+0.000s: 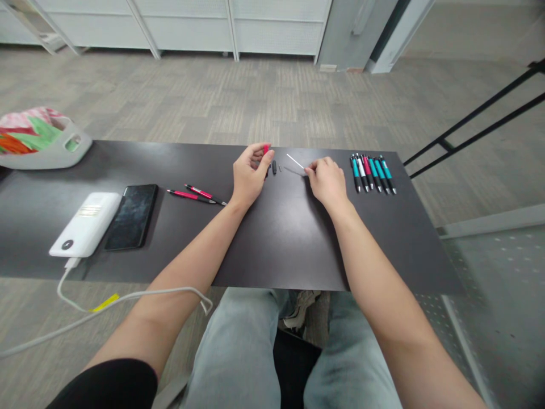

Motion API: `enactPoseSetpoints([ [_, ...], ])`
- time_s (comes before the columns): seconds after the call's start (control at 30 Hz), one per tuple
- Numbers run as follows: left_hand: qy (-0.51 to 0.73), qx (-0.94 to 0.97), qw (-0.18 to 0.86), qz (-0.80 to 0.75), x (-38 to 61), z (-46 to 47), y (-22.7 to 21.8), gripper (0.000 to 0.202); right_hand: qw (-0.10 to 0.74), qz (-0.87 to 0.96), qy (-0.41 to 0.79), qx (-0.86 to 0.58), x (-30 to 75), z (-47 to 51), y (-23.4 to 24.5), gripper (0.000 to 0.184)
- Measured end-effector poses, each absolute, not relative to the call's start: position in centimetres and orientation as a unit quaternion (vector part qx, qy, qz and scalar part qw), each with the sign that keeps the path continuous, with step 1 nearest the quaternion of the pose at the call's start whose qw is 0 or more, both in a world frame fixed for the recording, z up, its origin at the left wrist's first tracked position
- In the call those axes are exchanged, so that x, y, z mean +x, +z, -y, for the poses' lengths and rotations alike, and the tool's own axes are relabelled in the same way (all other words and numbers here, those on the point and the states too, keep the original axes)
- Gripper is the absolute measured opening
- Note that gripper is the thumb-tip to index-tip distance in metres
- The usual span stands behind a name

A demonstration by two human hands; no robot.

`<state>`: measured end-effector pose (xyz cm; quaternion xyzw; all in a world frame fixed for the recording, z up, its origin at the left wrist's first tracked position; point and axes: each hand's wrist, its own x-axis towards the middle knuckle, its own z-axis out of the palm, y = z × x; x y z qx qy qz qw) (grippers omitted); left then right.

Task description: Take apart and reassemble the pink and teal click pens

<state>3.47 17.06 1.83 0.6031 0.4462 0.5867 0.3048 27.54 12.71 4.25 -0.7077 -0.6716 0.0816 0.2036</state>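
My left hand [250, 173] is closed around a red pen barrel [266, 149], whose end shows above the thumb. Just right of it, a short black pen grip [274, 167] and a tiny metal piece [280, 168] lie on the dark table. Between its fingertips my right hand [327, 179] pinches a thin white pen refill [295, 161], which slants up to the left, its shadow on the tabletop below. A row of several pens [372, 173] in teal, white and red with black grips lies to the right of that hand.
Two red-and-black pens [191, 196] lie left of my left forearm. Farther left are a black phone [133, 217] and a white power bank [87, 224] with a white cable [140, 294]. A white basket [74, 149] of colourful items stands at the table's far left.
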Motion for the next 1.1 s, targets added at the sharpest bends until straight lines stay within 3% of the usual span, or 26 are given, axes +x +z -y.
enactPoseSetpoints([
  [0.3,0.55,0.637,0.285,-0.458,3.3,-17.0,1.3,0.028,0.403,0.619,0.298,-0.604,28.6,-14.0,3.8,0.038],
  [0.43,0.531,0.66,0.26,-0.463,3.2,-17.0,1.2,0.017,0.481,0.594,0.34,-0.548,28.6,-14.4,4.1,0.046],
  [0.57,0.538,0.663,0.27,-0.446,3.1,-17.2,1.0,0.011,0.501,0.586,0.323,-0.548,28.9,-14.2,4.5,0.045],
  [0.8,0.529,0.675,0.269,-0.439,3.1,-17.1,1.3,0.025,0.481,0.601,0.321,-0.552,28.8,-13.6,5.3,0.04],
  [1.1,0.487,0.73,0.259,-0.403,3.4,-16.4,1.8,0.011,0.538,0.557,0.393,-0.495,27.5,-13.6,5.4,0.052],
])
